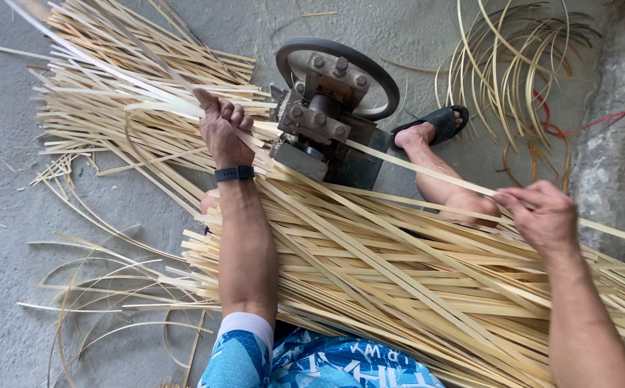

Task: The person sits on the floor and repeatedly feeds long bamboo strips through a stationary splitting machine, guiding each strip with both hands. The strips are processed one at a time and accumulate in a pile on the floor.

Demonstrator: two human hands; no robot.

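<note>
Head view, item by item.

Strips in bulk: your lap carries a thick bundle of bamboo strips (398, 287), pale yellow, flat and long, fanned toward the right edge.

Working strip (427, 171): one flat strip runs from the small metal machine (323, 122) out to your right hand and on past it. It looks light, springy along its length and thin at the edges; judged likely to bend rather than snap, but to splinter or cut skin if you slide fast.

Right hand (542, 214): fingers pressed together, pinching the working strip on its flat faces. That looks the sound place to hold.

Left hand (224, 129): closed around several strips at the machine's left side, wrist wearing a dark band (234, 173).

Also present: your sandalled foot (434, 128) beside the machine, curled shavings (513, 65) and a red cord (600, 122) on the concrete floor (10, 215).
</note>
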